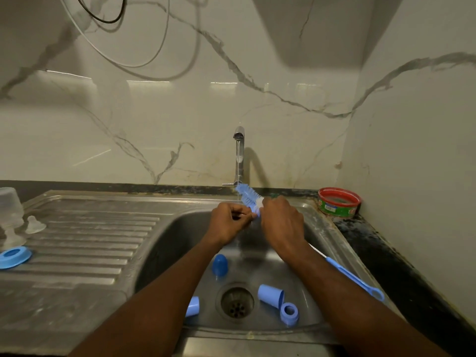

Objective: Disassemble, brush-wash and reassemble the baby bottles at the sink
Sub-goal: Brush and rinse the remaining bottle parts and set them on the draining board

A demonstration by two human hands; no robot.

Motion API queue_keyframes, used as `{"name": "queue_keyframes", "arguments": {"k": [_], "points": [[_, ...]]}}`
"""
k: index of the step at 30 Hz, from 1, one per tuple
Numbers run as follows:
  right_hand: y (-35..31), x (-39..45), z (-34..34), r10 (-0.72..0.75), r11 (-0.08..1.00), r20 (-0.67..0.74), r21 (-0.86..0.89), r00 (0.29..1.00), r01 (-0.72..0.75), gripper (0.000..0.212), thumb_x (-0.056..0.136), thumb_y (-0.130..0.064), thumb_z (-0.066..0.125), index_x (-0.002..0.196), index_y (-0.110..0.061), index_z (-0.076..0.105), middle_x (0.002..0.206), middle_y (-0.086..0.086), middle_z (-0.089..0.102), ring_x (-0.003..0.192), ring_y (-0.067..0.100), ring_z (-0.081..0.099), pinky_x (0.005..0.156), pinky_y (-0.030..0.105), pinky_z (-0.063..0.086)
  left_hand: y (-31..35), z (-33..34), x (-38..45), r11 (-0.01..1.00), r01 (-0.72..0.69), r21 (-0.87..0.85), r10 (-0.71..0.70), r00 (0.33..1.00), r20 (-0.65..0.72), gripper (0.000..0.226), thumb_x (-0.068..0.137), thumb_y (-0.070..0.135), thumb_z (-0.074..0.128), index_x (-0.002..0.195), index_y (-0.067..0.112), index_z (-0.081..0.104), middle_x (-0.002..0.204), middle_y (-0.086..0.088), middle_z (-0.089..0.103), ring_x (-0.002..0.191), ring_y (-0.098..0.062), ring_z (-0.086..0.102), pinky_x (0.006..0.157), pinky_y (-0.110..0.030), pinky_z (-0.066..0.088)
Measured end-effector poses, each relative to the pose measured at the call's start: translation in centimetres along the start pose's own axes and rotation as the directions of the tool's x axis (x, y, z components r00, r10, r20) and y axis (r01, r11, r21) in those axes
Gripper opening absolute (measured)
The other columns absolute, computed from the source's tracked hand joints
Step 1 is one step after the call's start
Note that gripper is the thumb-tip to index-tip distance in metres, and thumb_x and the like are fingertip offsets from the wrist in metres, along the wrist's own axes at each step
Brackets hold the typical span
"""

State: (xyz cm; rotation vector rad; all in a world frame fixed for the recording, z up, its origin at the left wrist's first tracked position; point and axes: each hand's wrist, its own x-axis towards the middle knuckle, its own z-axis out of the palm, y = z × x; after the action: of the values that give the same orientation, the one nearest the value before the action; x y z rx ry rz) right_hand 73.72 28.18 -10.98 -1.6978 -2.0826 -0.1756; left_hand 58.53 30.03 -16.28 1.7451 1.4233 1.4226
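Over a stainless steel sink basin [296,328], a person's right hand [282,224] grips the long blue-handled bottle brush [248,195] w/ fingers curled round the shaft just below its blue bristle head, which sits under a thin stream from the chrome tap [239,155]. The handle runs back under the right forearm, its looped end near the basin's right rim. Left hand [228,222] is beside it, fingers curled, tips pinching at the bristles' lower end; cannot tell if anything small is held there. In the basin, around the drain: a dark blue domed cap [219,264], two pale blue cylindrical caps [270,294] [192,306] and a blue screw ring [289,313]. On the ribbed draining board at left: clear bottle body [10,206], clear silicone teat [34,224], blue collar ring [15,256]. Red-rimmed round tub [338,202] sits on the dark counter at right.
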Motion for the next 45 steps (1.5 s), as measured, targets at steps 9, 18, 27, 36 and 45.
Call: {"name": "queue_keyframes", "arguments": {"k": [9, 18, 27, 36, 45], "points": [[-0.8, -0.7, 0.2, -0.066, 0.998, -0.069, 0.019, 0.995, 0.068, 0.028, 0.102, -0.026, 0.054, 0.129, -0.019, 0.058, 0.117, 0.008, 0.059, 0.098, 0.026, 0.066, 0.069, 0.031, 0.039, 0.0, 0.1, 0.9, 0.769, 0.265, -0.582, -0.379, 0.922, -0.082, 0.014, 0.098, 0.017, 0.065, 0.098, 0.008, 0.075, 0.096, -0.01, 0.077, 0.093, -0.024, 0.073, 0.089, -0.034, 0.059], [-0.8, -0.3, 0.6, -0.065, 0.995, -0.158, 0.065, 0.985, 0.076, 0.025, 0.104, -0.028, 0.051, 0.127, -0.02, 0.055, 0.113, 0.007, 0.055, 0.092, 0.028, 0.065, 0.07, 0.038, 0.05, 2.2, 2.0, 2.4, 0.211, 0.232, -0.949, -0.53, 0.843, 0.088, 0.026, 0.105, 0.009, 0.043, 0.109, -0.005, 0.064, 0.089, -0.016, 0.072, 0.077, -0.021, 0.068, 0.059, -0.023, 0.06], [-1.5, -0.5, 0.6, -0.064, 0.986, -0.191, 0.137, 0.98, 0.091, 0.027, 0.105, -0.035, 0.047, 0.124, -0.019, 0.059, 0.113, 0.006, 0.059, 0.094, 0.026, 0.065, 0.069, 0.035, 0.043, 1.5, 1.5, 3.0, 0.133, 0.124, -0.983, -0.504, 0.863, 0.041, 0.025, 0.102, 0.004, 0.039, 0.104, -0.003, 0.063, 0.095, -0.019, 0.065, 0.08, -0.022, 0.062, 0.076, -0.027, 0.056], [0.4, 0.1, 0.1, -0.011, 0.971, -0.078, 0.238, 0.997, 0.03, 0.028, 0.102, -0.037, 0.05, 0.11, -0.016, 0.067, 0.112, 0.007, 0.07, 0.099, 0.028, 0.065, 0.069, 0.028, 0.034, -0.2, 0.9, 1.9, 0.626, 0.28, -0.728, -0.304, 0.947, 0.102, 0.024, 0.101, 0.004, 0.04, 0.096, 0.0, 0.064, 0.076, -0.013, 0.057, 0.062, -0.017, 0.044, 0.055, -0.024, 0.04], [-0.4, -0.2, 0.2, 0.0, 0.972, -0.07, 0.233, 0.998, 0.017, 0.03, 0.102, -0.041, 0.051, 0.12, -0.023, 0.067, 0.115, 0.005, 0.07, 0.095, 0.024, 0.065, 0.071, 0.028, 0.036, -1.2, 0.5, 1.7, 0.721, 0.369, -0.587, -0.288, 0.929, 0.231, 0.021, 0.101, 0.012, 0.046, 0.102, 0.003, 0.066, 0.08, -0.009, 0.062, 0.063, -0.014, 0.05, 0.058, -0.026, 0.04]]}}
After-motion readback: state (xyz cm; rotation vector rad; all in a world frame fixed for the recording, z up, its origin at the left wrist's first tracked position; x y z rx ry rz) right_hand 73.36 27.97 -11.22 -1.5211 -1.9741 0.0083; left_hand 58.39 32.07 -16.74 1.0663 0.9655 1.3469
